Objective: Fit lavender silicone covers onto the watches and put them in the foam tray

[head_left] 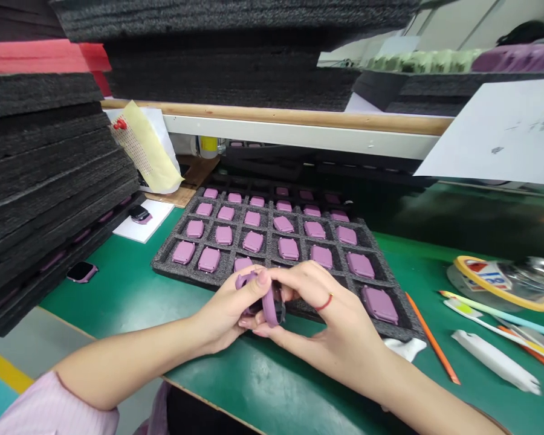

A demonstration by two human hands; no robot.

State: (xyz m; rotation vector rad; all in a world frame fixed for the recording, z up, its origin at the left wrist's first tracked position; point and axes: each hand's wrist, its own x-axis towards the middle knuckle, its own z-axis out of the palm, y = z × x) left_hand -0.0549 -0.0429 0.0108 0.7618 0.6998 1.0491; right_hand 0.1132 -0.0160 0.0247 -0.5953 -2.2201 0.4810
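Observation:
My left hand (226, 308) and my right hand (340, 314) meet low over the front edge of a black foam tray (392, 275). Between their fingertips is a purple watch case (269, 308), tipped on edge, with a dark inner side. The left thumb presses near its top, and the right thumb and fingers pinch its right side. A curved purple part (241, 281) shows by the left fingers; whether it is separate, I cannot tell. Behind the hands, several purple watch cases (252, 241) lie in the tray's compartments.
Tall stacks of black foam trays (40, 145) rise at left. Dark-faced watches (82, 272) lie near them, one on white paper (149, 225). A shelf edge (299, 130) crosses overhead. At right are an orange stick (433, 338), a white tool (496, 360) and a glass jar (480, 287).

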